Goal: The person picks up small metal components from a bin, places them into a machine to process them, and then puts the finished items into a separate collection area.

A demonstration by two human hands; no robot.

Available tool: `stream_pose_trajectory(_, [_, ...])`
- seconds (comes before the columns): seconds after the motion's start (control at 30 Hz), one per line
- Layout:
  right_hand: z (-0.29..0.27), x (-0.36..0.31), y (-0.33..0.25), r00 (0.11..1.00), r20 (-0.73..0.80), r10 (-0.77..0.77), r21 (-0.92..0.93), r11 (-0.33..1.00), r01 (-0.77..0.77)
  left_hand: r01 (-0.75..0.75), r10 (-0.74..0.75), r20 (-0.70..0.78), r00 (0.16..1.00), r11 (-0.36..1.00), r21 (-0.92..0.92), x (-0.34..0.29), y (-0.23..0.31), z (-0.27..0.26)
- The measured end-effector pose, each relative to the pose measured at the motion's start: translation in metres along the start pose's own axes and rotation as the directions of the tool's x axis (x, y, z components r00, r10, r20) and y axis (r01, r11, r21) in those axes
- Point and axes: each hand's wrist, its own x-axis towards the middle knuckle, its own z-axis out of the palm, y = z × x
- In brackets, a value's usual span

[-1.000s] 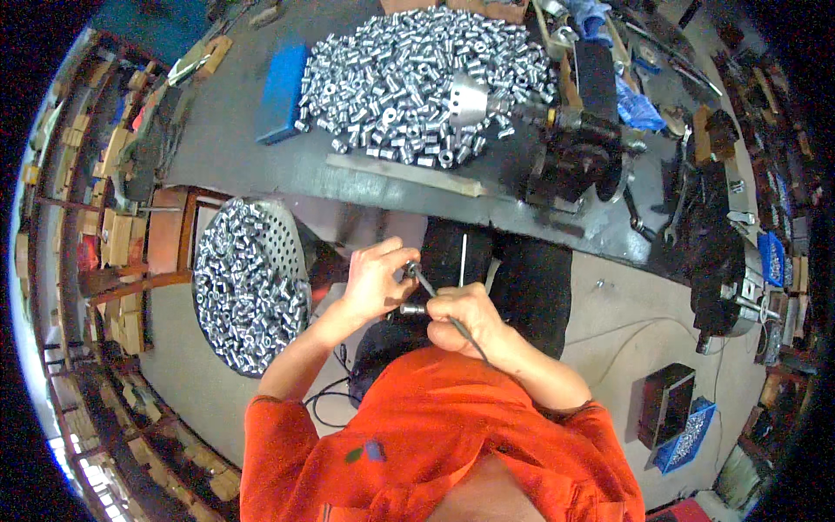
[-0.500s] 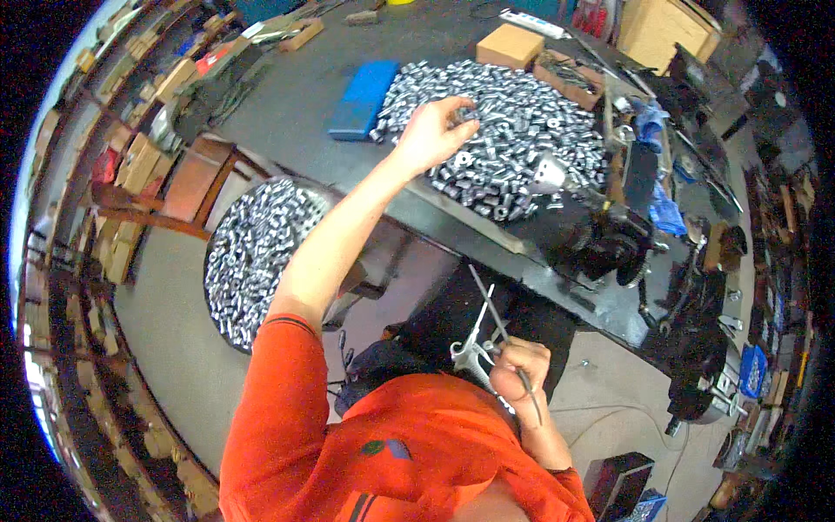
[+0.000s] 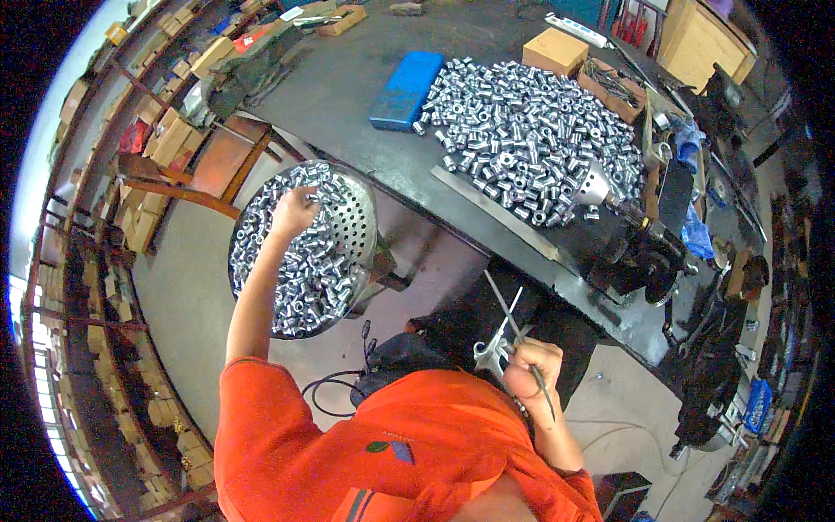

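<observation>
Over the round perforated metal tray [image 3: 355,228], to the left of the bench, my left hand [image 3: 297,211] sits low on the heap of small silver metal sleeves [image 3: 309,278]. Its fingers are curled inward; whatever they hold, if anything, is hidden. Close to my body, my right hand [image 3: 532,370] is closed round a thin grey metal rod [image 3: 503,304] that slants across the palm. The same hand grips a silver air blow gun [image 3: 492,355] with a slim nozzle. On the bench lies a larger pile of the same sleeves [image 3: 531,130].
A blue case [image 3: 407,90] lies left of the pile, and a cardboard box [image 3: 555,51] behind it. A flat metal bar [image 3: 491,211] runs along the bench's front. A dark machine [image 3: 648,252] with a perforated metal cone stands right. A wooden chair [image 3: 228,161] is beside the tray.
My left hand has left the bench pile and moved down and left to the tray, its fingers more curled. My right hand keeps the rod and blow gun. The view has shifted slightly.
</observation>
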Motion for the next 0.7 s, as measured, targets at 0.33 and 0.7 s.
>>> stream_pose_trajectory(0.33, [0.001, -0.014, 0.004, 0.998, -0.007, 0.063, -0.054, 0.997, -0.063, -0.070, 0.072, 0.004, 0.997, 0.959, 0.274, 0.017, 0.003, 0.026])
stream_pose_trajectory(0.7, [0.000, -0.002, 0.001, 0.986, 0.154, 0.067, 0.016, 0.997, -0.070, 0.354, 0.385, 0.493, 0.780, 0.379, -0.855, -0.084, 0.165, -0.021])
